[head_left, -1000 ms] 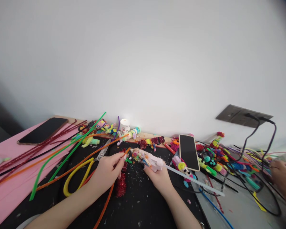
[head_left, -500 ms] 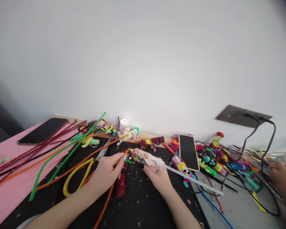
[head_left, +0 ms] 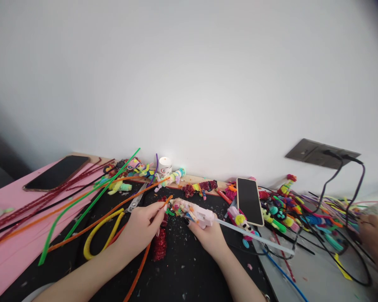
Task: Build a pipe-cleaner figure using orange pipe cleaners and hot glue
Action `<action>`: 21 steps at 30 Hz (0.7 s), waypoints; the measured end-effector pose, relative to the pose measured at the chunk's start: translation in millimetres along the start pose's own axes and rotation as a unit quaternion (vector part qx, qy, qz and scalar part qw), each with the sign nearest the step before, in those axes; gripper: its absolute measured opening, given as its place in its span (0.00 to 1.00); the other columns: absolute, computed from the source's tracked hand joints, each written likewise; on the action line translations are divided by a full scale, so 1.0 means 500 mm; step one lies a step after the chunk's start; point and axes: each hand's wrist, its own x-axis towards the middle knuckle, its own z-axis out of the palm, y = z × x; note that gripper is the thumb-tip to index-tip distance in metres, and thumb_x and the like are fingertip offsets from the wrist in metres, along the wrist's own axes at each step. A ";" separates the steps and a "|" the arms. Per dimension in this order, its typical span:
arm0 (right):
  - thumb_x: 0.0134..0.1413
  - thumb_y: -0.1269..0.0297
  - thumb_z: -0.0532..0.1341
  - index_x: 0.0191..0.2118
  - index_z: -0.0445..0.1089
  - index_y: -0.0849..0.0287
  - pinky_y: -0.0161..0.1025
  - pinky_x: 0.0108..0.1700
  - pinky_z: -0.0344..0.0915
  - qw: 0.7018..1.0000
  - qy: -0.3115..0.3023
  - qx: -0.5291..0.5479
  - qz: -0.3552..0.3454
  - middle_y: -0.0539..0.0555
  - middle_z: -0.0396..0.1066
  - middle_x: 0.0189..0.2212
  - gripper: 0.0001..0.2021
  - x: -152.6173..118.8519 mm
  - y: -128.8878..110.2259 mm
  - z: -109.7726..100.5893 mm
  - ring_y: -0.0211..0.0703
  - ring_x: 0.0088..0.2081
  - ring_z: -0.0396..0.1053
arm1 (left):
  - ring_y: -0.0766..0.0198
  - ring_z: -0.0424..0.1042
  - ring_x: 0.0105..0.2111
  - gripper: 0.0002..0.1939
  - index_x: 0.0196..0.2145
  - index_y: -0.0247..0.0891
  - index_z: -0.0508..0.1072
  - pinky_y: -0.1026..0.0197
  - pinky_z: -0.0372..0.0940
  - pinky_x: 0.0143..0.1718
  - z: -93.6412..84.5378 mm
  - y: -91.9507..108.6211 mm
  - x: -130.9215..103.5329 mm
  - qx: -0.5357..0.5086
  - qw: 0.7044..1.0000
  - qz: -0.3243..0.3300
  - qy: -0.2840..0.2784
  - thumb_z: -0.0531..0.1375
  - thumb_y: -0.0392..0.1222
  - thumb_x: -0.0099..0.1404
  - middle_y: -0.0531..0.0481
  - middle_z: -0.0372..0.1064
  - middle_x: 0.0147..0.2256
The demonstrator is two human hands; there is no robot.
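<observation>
My left hand (head_left: 141,228) pinches the end of an orange pipe cleaner (head_left: 138,270) and holds its tip near the nozzle of a glue gun. My right hand (head_left: 209,237) grips that white glue gun (head_left: 199,214), whose body is covered with small coloured decorations. A clear glue stick (head_left: 255,237) juts from its back toward the right. A red glittery piece (head_left: 160,245) lies on the black mat (head_left: 189,272) between my hands.
Green, yellow, orange and red pipe cleaners (head_left: 91,203) lie at left, with scissors (head_left: 135,200) and a phone (head_left: 56,172) on pink paper (head_left: 6,256). A second phone (head_left: 249,200), pipe-cleaner figures (head_left: 280,209) and cables (head_left: 343,235) crowd the right. Another person's hand (head_left: 376,235) works at far right.
My right hand has shifted the glue gun slightly left and up toward the orange tip. The other person's hand at far right has moved a little.
</observation>
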 end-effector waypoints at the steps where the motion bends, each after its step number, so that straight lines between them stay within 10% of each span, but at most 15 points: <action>1: 0.47 0.65 0.62 0.35 0.76 0.55 0.46 0.45 0.71 1.000 -0.009 0.003 0.010 0.54 0.78 0.36 0.08 0.000 0.000 0.000 0.51 0.39 0.75 | 0.66 0.65 0.15 0.16 0.30 0.38 0.73 0.66 0.58 0.23 0.000 0.000 0.000 0.001 1.000 0.002 0.000 0.48 0.44 0.67 0.58 0.63 0.13; 21: 0.48 0.65 0.61 0.36 0.76 0.54 0.47 0.44 0.71 1.000 -0.005 0.001 0.007 0.54 0.78 0.36 0.09 -0.002 0.012 0.000 0.52 0.40 0.74 | 0.66 0.66 0.16 0.17 0.28 0.38 0.71 0.66 0.58 0.24 0.000 0.000 0.000 0.009 1.000 0.007 -0.005 0.47 0.44 0.68 0.58 0.63 0.13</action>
